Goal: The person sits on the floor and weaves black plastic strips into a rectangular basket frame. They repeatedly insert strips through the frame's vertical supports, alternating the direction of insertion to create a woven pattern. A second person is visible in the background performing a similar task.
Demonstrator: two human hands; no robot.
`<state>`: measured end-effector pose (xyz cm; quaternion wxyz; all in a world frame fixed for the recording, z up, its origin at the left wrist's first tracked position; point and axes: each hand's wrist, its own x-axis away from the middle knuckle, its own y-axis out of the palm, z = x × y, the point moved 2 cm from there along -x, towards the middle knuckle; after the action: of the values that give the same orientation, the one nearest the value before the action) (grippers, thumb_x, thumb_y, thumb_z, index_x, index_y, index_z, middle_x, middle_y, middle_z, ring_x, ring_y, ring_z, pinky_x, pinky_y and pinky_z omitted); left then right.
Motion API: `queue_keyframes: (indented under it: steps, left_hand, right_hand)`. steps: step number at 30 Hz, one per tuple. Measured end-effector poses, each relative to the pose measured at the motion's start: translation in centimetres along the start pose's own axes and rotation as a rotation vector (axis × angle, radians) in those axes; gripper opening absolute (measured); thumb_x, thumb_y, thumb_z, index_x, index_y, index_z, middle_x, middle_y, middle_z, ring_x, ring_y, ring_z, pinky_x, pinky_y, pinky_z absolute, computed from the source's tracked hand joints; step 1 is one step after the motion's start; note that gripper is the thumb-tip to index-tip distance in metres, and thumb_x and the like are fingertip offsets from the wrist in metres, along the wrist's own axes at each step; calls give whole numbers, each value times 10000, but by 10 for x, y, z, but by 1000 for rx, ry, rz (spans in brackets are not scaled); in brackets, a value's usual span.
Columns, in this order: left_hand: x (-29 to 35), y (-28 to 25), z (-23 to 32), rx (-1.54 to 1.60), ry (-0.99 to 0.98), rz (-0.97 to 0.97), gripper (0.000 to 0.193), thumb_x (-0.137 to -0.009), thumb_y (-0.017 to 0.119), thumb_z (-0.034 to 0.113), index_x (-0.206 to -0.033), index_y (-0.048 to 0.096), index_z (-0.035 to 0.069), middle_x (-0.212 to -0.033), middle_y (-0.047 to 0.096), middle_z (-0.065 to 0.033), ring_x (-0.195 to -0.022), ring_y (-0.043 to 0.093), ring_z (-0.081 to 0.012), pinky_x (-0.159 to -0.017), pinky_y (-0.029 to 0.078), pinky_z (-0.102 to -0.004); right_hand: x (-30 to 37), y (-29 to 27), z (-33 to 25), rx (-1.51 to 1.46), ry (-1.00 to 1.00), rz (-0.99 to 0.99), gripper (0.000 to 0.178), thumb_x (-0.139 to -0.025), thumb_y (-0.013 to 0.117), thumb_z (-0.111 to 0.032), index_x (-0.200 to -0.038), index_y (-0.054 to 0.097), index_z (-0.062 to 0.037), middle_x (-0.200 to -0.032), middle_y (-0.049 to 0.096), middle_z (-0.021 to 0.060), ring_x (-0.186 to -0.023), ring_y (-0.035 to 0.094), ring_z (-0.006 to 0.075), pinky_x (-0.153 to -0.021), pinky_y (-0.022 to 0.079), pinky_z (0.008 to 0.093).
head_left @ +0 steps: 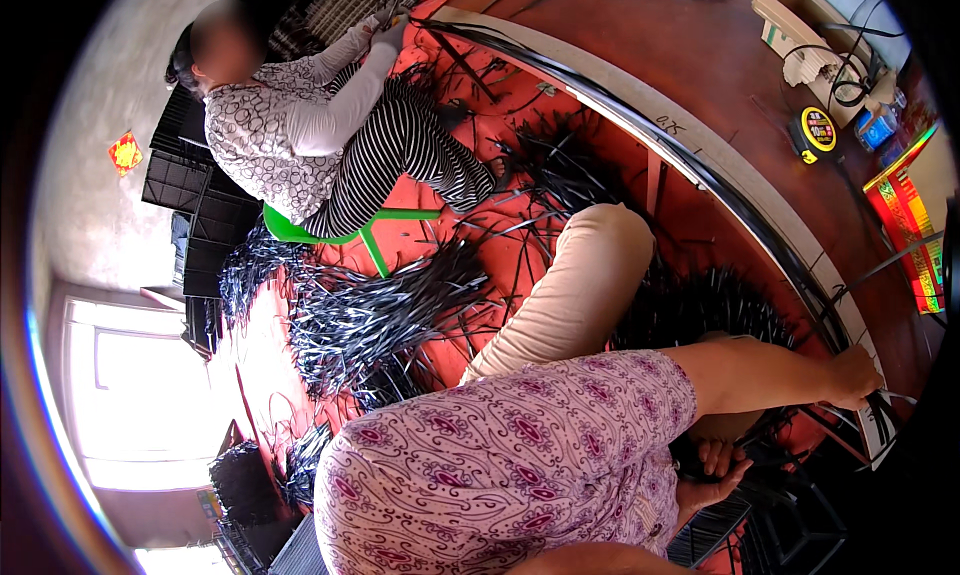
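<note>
My left arm, in a purple patterned sleeve, stretches to the right. At its end my left hand [854, 377] is closed on thin black strips [884, 409] at the end of a long pale board [790, 233]. Below it, my right hand [708, 483] has its fingers curled in, next to a dark wire-like frame [795, 525]. What it holds, if anything, is hidden. My bent knee [600, 260] in beige trousers rises between the hands and the floor piles. Long black strips [715, 190] run along the board's edge.
Piles of black strips [375, 320] cover the red floor [400, 237]. Another person [290, 125] sits on a green stool [370, 237], hands at dark woven material. Right lie a yellow tape measure [812, 135], a torn cardboard box [808, 60] and a red-yellow packet [908, 237]. Black racks [190, 190] stand left.
</note>
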<state>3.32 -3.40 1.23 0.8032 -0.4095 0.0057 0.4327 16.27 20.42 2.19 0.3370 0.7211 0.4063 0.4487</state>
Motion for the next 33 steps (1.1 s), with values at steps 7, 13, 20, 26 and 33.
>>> queue_keyframes:
  steps: [7, 13, 20, 26, 33]
  left_hand:
    - [-1, 2, -3, 10, 39, 28, 286, -683, 729, 366, -774, 668, 102, -718, 668, -90, -759, 665, -302, -684, 489, -422]
    - [-1, 4, -1, 21, 38, 23, 283, -678, 728, 355, -779, 669, 98, -725, 671, -92, -767, 667, -302, -690, 491, -421]
    - [0, 1, -2, 18, 18, -4, 272, -662, 726, 337, -780, 672, 98, -725, 672, -97, -761, 668, -307, -688, 494, -430]
    - [1, 7, 3, 16, 12, -28, 246, -661, 706, 327, -783, 676, 115, -719, 669, -106, -755, 669, -313, -689, 502, -441]
    - [1, -25, 14, 132, -2, -163, 231, -724, 639, 320, -809, 683, 110, -713, 657, -128, -723, 659, -355, -666, 516, -462]
  right_hand:
    - [-3, 3, 3, -2, -14, -25, 251, -988, 524, -336, -877, 550, -113, -584, 308, -70, -523, 312, 69, -568, 314, 255]
    - [-3, 2, 2, -3, -15, -25, 261, -988, 521, -343, -866, 555, -115, -586, 309, -68, -525, 316, 68, -572, 326, 250]
    - [-2, 3, 2, 16, -26, -9, 266, -987, 522, -341, -844, 536, -118, -581, 312, -65, -520, 323, 68, -570, 335, 250]
    - [2, -1, 2, -7, -26, -13, 262, -983, 529, -338, -838, 524, -119, -573, 306, -69, -508, 314, 65, -560, 326, 250]
    - [-4, -1, -1, -13, -33, -71, 228, -968, 556, -307, -856, 535, -110, -592, 318, -71, -521, 309, 66, -566, 317, 255]
